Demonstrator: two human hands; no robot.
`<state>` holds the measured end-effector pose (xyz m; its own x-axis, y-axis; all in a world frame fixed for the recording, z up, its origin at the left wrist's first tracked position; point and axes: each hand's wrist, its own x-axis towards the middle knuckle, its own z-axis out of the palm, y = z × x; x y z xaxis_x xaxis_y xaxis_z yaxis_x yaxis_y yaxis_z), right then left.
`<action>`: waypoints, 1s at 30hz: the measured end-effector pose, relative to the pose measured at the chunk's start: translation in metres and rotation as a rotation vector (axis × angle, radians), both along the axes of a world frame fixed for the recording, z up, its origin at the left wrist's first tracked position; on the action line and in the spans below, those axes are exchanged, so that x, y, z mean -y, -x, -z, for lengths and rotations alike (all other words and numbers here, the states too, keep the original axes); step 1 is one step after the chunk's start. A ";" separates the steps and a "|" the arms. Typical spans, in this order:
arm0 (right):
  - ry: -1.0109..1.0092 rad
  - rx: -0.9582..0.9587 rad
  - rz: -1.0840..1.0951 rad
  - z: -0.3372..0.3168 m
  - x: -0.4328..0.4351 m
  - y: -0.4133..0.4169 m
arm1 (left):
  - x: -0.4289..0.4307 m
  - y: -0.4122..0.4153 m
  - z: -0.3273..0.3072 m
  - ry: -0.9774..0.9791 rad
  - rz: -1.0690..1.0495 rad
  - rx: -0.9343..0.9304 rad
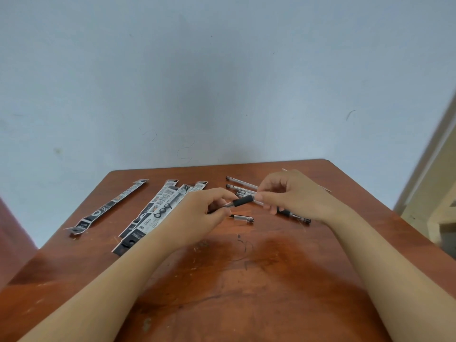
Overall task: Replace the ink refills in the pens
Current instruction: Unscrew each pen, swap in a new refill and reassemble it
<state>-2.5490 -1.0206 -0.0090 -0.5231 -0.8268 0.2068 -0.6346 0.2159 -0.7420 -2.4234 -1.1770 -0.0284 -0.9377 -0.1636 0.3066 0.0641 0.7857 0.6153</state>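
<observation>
Pen (pixel 243 201) is hanging just above the counter (pixel 222 292), mid-frame, lying roughly level between both hands. Black rubber grip is showing in the gap between them, clear barrel running off to the right.

Left hand (pixel 209 213) is pinching the tip end, fingers (pixel 222 195) curled and clamped on the pen. Right hand (pixel 291 193) is gripping the clear barrel, fingertips closed together on it.

A short capped piece (pixel 244 218), clear with a black end, is lying on the counter just below the held pen, not touching it. Several more clear pens (pixel 240 181) are lying in a loose bunch behind the hands, partly hidden by the right one. Another pen with a black grip (pixel 298 217) is sticking out from under the right wrist.

Left of the hands, a fan of long black-and-white refill packets (pixel 160 208) is overlapping; large figures on them are reading like "600", and the small print is too fine to read. One more packet (pixel 108 206) is lying alone farther left, well apart, showing what looks like "0.8".

Counter is reddish-brown wood, scuffed and scratched, with dark ink scribbles (pixel 244 244) near the middle. Pale blue-grey wall (pixel 222 82) is standing right behind it, carrying faint pen marks. A light frame edge (pixel 429 149) is slanting down the far right.
</observation>
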 end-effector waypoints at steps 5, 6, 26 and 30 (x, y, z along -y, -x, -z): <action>-0.048 0.004 0.012 -0.001 0.002 -0.003 | 0.000 0.000 0.001 0.009 -0.002 -0.007; -0.049 0.013 0.009 -0.001 0.001 -0.003 | 0.000 0.000 0.001 0.007 -0.002 -0.007; 0.030 0.033 -0.022 -0.001 -0.001 0.001 | 0.000 0.000 -0.001 0.011 -0.021 -0.027; 0.026 0.039 -0.041 0.000 0.001 -0.001 | 0.001 0.000 -0.001 0.028 -0.032 -0.031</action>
<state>-2.5476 -1.0214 -0.0085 -0.4971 -0.8423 0.2085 -0.6132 0.1711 -0.7712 -2.4232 -1.1780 -0.0279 -0.9221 -0.1848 0.3401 0.0571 0.8042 0.5916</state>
